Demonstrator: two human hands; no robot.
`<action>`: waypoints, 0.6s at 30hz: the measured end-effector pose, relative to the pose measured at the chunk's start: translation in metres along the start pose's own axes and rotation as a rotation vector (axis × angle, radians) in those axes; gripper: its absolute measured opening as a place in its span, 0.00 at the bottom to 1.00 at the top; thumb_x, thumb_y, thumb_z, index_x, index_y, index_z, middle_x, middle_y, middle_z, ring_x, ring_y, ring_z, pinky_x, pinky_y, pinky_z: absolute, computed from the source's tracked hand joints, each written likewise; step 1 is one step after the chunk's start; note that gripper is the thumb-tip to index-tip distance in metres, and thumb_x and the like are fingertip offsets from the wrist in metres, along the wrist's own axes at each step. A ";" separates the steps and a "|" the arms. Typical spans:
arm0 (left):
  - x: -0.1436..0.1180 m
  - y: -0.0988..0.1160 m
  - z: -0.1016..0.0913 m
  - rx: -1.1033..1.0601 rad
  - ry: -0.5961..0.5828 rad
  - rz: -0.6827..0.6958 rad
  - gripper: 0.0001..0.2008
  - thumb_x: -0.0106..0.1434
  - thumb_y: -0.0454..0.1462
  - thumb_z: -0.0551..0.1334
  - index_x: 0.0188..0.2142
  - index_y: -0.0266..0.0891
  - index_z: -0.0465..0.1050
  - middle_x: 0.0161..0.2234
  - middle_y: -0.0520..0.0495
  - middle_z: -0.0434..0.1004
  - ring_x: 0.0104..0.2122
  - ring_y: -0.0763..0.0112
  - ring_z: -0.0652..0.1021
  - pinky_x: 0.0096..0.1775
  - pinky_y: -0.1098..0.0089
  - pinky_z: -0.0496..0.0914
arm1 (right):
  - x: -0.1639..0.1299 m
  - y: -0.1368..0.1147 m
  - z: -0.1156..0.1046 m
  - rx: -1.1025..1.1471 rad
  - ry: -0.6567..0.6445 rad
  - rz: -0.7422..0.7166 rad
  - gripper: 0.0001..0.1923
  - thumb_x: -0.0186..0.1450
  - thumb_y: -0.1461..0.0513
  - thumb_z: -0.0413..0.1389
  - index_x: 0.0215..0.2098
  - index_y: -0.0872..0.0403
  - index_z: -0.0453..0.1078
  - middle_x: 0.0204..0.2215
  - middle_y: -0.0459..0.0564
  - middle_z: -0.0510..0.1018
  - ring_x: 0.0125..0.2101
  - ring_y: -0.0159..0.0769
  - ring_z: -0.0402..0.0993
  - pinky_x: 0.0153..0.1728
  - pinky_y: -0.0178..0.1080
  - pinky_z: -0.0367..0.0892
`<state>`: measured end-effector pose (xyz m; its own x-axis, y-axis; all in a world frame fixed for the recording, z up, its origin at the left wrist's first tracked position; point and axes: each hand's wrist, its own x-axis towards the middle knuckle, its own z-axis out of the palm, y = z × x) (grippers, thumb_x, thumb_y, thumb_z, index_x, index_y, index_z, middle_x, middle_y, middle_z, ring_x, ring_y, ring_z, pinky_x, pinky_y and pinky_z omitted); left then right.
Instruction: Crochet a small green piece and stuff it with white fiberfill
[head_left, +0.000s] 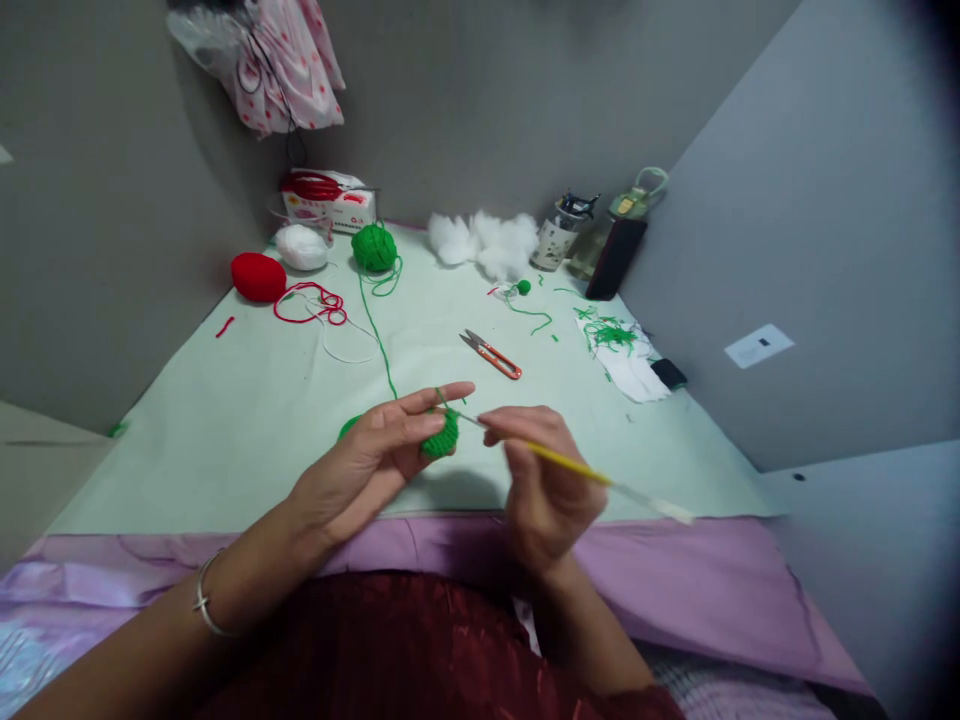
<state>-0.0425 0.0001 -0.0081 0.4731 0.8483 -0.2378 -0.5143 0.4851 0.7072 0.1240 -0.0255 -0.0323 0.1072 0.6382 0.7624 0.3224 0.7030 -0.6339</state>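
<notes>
My left hand (375, 450) is closed on a small round piece of green crochet (441, 436), pinched between thumb and fingers, with the index finger stretched out above it. Green yarn runs from this hand back to a green yarn ball (373, 247). In my right hand (551, 480) is a crochet hook (568, 460) with a yellow handle, its metal tip at the upper edge of the crochet piece. Whether a loop sits on the tip is too small to tell. Another bit of green, partly hidden, shows behind my left hand.
Thread snips (491, 354) lie beyond my hands. Red yarn (259, 277) and white yarn (301, 247) are at the left. White stuffing (484, 243) sits at the back, near a pen cup (556, 238) and a dark phone (616, 259). Green scraps lie on white paper (637, 368).
</notes>
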 end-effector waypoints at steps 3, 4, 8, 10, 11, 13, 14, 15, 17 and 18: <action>0.000 0.000 -0.003 0.043 0.012 0.053 0.16 0.62 0.35 0.73 0.50 0.40 0.85 0.35 0.50 0.78 0.36 0.75 0.75 0.45 0.75 0.71 | 0.006 0.001 0.000 0.304 0.036 0.244 0.11 0.75 0.63 0.55 0.43 0.46 0.81 0.34 0.46 0.81 0.28 0.33 0.75 0.30 0.39 0.73; 0.000 -0.001 -0.003 0.095 0.003 0.085 0.17 0.62 0.35 0.73 0.51 0.42 0.85 0.36 0.50 0.79 0.36 0.75 0.75 0.44 0.75 0.70 | 0.007 0.001 0.001 0.355 0.013 0.286 0.10 0.74 0.62 0.56 0.42 0.46 0.81 0.35 0.46 0.82 0.29 0.33 0.75 0.31 0.39 0.73; -0.002 -0.006 -0.006 0.348 -0.043 0.174 0.20 0.63 0.37 0.73 0.55 0.50 0.82 0.39 0.51 0.80 0.39 0.73 0.76 0.46 0.73 0.70 | 0.005 0.002 0.004 0.357 -0.058 0.355 0.08 0.72 0.61 0.60 0.42 0.45 0.83 0.37 0.47 0.84 0.39 0.36 0.79 0.40 0.40 0.74; -0.003 -0.005 -0.007 0.400 -0.054 0.183 0.21 0.64 0.37 0.73 0.56 0.53 0.81 0.39 0.52 0.78 0.41 0.73 0.76 0.47 0.73 0.70 | 0.004 0.004 0.003 0.417 -0.042 0.424 0.07 0.73 0.61 0.60 0.42 0.45 0.83 0.36 0.46 0.84 0.35 0.33 0.78 0.39 0.38 0.73; -0.004 -0.004 -0.007 0.412 -0.055 0.189 0.21 0.63 0.38 0.73 0.56 0.54 0.81 0.38 0.53 0.76 0.41 0.73 0.75 0.47 0.73 0.70 | 0.004 0.005 0.003 0.466 -0.030 0.467 0.07 0.73 0.60 0.60 0.42 0.46 0.82 0.36 0.46 0.84 0.33 0.32 0.77 0.37 0.37 0.72; -0.006 -0.001 -0.008 0.437 -0.052 0.207 0.21 0.63 0.37 0.73 0.55 0.55 0.81 0.38 0.53 0.73 0.39 0.74 0.74 0.45 0.74 0.70 | 0.005 0.008 0.001 0.555 -0.016 0.525 0.08 0.73 0.59 0.60 0.40 0.47 0.82 0.35 0.46 0.84 0.31 0.30 0.76 0.35 0.36 0.72; -0.006 0.000 -0.008 0.453 -0.045 0.213 0.21 0.63 0.37 0.73 0.55 0.55 0.82 0.37 0.54 0.72 0.39 0.75 0.74 0.44 0.75 0.70 | 0.006 0.008 0.001 0.586 -0.017 0.539 0.08 0.73 0.58 0.59 0.40 0.48 0.82 0.35 0.46 0.84 0.31 0.30 0.76 0.35 0.36 0.72; -0.007 0.002 -0.007 0.469 -0.033 0.217 0.21 0.63 0.37 0.73 0.55 0.55 0.82 0.37 0.54 0.71 0.39 0.75 0.73 0.44 0.75 0.70 | 0.007 0.009 0.000 0.604 -0.021 0.543 0.09 0.74 0.58 0.59 0.39 0.48 0.81 0.34 0.46 0.84 0.31 0.30 0.76 0.35 0.36 0.72; -0.008 0.003 -0.006 0.498 -0.011 0.218 0.21 0.63 0.36 0.73 0.55 0.54 0.82 0.37 0.54 0.71 0.39 0.75 0.74 0.45 0.74 0.70 | 0.009 0.009 -0.001 0.609 -0.038 0.532 0.09 0.74 0.58 0.58 0.39 0.48 0.80 0.34 0.46 0.84 0.31 0.30 0.76 0.35 0.36 0.72; -0.008 0.003 -0.005 0.514 -0.002 0.218 0.21 0.63 0.36 0.73 0.55 0.53 0.81 0.37 0.54 0.71 0.38 0.75 0.74 0.46 0.74 0.70 | 0.010 0.009 -0.001 0.603 -0.049 0.522 0.10 0.75 0.58 0.57 0.40 0.49 0.80 0.34 0.46 0.84 0.32 0.30 0.77 0.36 0.36 0.72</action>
<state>-0.0521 -0.0040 -0.0074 0.3963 0.9168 -0.0491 -0.1858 0.1325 0.9736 0.1292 -0.0135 -0.0306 0.0581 0.9348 0.3503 -0.3233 0.3496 -0.8794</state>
